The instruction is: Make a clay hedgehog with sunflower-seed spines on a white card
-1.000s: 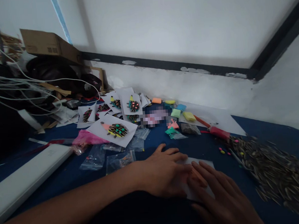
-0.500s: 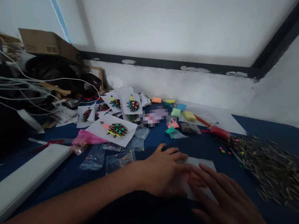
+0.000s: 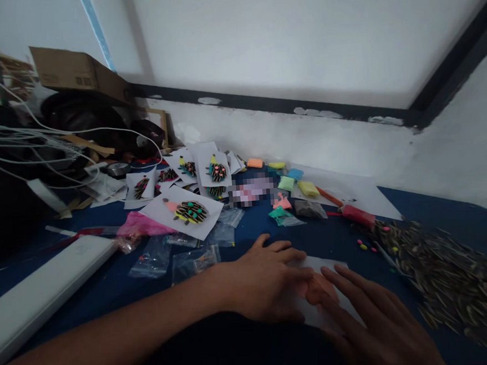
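Observation:
A flattened piece of orange clay point(image 3: 321, 291) lies on a small white paper point(image 3: 318, 263) in front of me, partly covered by my fingers. My left hand point(image 3: 269, 278) rests over the paper's left side, fingers spread, with the index finger touching the clay's edge. From the right, my right hand point(image 3: 371, 310) reaches over the paper with its fingers stretched out. One of its fingers lies against the clay, and the thumb is mostly hidden. Beyond my left hand is a white card point(image 3: 207, 229) bearing a hedgehog figure point(image 3: 191, 211) of striped seeds and coloured clay.
A heap of striped seeds point(image 3: 454, 279) spreads at the right. Several clay packets, including a yellow packet point(image 3: 308, 188), sit near the wall. Plastic bags point(image 3: 152, 258) lie left of centre, beside a long white device point(image 3: 55, 293). Cables point(image 3: 27, 133) and a cardboard box point(image 3: 62, 67) crowd the back left.
My right hand has shifted slightly right and toward me, so more of the orange clay shows. My left hand stays nearly still.

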A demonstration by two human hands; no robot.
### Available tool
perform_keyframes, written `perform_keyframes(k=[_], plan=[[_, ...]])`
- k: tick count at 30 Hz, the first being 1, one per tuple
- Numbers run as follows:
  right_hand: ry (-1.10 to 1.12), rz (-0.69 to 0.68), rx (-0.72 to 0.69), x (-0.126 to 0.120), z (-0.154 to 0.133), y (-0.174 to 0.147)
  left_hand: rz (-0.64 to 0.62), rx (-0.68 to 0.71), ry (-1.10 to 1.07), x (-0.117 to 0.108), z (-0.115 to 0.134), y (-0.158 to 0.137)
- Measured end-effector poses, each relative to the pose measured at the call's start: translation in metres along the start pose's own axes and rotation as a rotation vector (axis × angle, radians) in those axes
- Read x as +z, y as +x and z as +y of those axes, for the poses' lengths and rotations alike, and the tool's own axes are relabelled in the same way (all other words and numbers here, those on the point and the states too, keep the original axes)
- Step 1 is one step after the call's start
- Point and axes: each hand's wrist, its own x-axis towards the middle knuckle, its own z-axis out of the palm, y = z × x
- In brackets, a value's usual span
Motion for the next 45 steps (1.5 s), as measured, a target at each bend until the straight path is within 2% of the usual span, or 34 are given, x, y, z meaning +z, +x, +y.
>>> perform_keyframes(k=[12, 21, 25, 36, 45], plan=[[-0.010, 0.017, 0.094, 0.004, 0.002, -0.001, -0.013, -0.006, -0.024, -0.002, 0.000, 0.000], [-0.041, 0.009, 0.083, 0.002, 0.002, -0.004, -0.017, -0.014, -0.031, -0.002, 0.001, -0.001], [-0.045, -0.015, 0.075, 0.003, 0.001, -0.001, -0.027, -0.014, -0.029, -0.005, 0.003, 0.000], [-0.074, -0.073, 0.166, 0.014, 0.005, -0.006, -0.014, -0.004, -0.030, -0.002, 0.001, -0.001], [-0.002, 0.028, 0.182, 0.005, 0.002, 0.006, -0.015, -0.017, -0.027, -0.003, 0.002, -0.001]])
